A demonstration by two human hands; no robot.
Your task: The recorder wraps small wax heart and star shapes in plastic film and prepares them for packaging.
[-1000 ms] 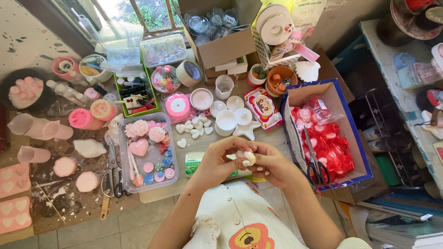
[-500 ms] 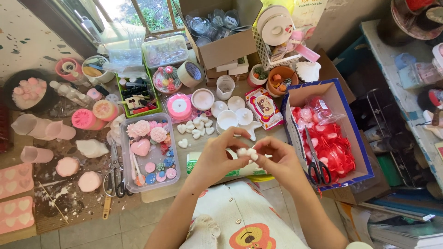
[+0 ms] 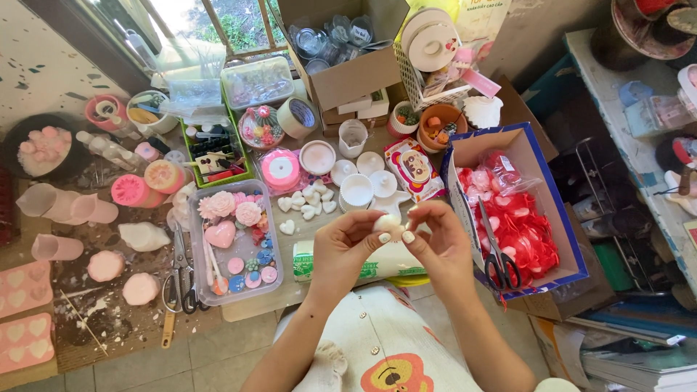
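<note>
2 hands meet over the counter [image 3: 305, 287]: the left hand [image 3: 347, 247] and right hand [image 3: 438, 243] pinch a small white piece [image 3: 388, 223] between their fingertips. just beyond them lie little white hearts [image 3: 308, 201]; right of the right hand, scissors [image 3: 496, 250] rest in a blue box [image 3: 573, 250].
</note>
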